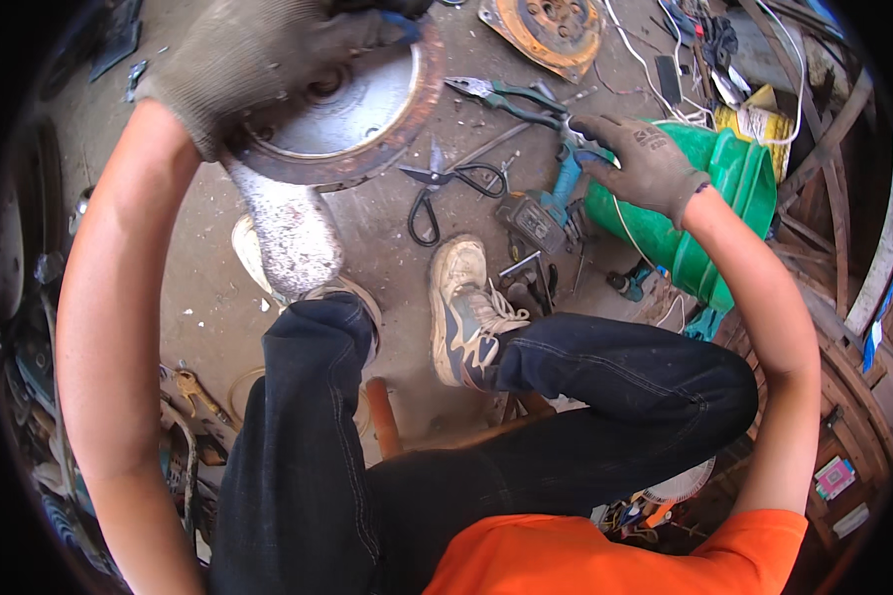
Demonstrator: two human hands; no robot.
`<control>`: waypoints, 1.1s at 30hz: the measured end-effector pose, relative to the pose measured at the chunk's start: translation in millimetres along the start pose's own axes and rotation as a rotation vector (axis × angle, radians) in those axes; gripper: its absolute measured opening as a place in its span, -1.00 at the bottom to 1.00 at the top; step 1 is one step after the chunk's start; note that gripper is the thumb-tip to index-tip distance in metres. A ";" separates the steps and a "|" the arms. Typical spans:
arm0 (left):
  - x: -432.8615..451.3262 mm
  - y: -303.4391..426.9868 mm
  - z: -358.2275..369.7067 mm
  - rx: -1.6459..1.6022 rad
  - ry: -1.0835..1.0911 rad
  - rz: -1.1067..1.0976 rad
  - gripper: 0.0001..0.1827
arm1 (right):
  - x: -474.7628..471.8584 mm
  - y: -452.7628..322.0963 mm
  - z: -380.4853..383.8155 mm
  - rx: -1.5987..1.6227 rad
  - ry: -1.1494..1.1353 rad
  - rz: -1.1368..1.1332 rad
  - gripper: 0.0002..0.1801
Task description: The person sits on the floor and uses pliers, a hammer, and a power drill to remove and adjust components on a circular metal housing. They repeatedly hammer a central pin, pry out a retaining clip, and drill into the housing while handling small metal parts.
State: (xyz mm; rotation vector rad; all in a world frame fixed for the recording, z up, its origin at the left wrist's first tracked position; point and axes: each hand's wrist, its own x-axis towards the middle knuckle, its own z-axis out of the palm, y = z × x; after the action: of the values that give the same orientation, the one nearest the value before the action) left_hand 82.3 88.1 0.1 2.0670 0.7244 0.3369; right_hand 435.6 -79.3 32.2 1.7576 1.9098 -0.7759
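Observation:
My left hand (245, 59), in a grey-brown work glove, lies over the left part of a round metal plate (372, 97) with a rusty rim; dark shadow and blur hide its fingers' exact hold. Beneath the plate, a speckled, pale rounded piece (294, 238) reaches down over my shoe. My right hand (632, 160), gloved too, is at the handle end of a teal cordless power tool (565, 175), its fingers spread around that end; whether they grip it is unclear. Green-handled pliers (510, 100) lie just left of it, and black-handled scissors (435, 178) lie lower left.
A green plastic bucket (685, 208) lies on its side at the right. A rusty round flange (551, 26) is at the top. White cables (640, 52), a small teal drill (629, 284) and scrap metal strips (826, 141) are on the right side. An orange-brown pipe (383, 416) stands between my legs.

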 end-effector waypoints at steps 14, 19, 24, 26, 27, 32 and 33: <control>7.0 4.1 4.0 0.050 0.048 0.017 -0.66 | -150.9 -49.1 354.7 0.358 -0.282 0.707 -0.24; 3.5 20.4 3.3 0.160 0.053 -0.019 -0.63 | -156.7 -52.3 347.3 0.492 -0.252 0.790 -0.42; 4.9 15.6 7.7 0.220 0.124 0.021 -0.64 | -206.5 -60.1 242.6 0.464 -0.021 0.781 -0.47; 0.1 5.7 7.6 0.232 0.132 0.040 -0.64 | -202.9 -58.5 178.0 0.595 0.149 0.635 -0.43; -1.3 6.3 8.0 0.229 0.117 0.019 -0.64 | -195.7 -60.8 137.1 0.597 0.114 0.681 -0.41; 4.9 7.1 9.5 0.251 0.114 0.027 -0.62 | -140.2 -103.3 -23.9 0.644 0.751 0.227 -0.38; 4.9 7.7 7.7 0.247 0.109 0.024 -0.62 | -121.2 -109.7 -46.8 0.591 0.816 0.065 -0.42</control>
State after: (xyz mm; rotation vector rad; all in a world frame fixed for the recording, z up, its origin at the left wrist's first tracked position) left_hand 92.8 82.7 1.9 2.3055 0.8417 0.3925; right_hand 342.2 -144.1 158.5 2.8148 2.2179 -0.6988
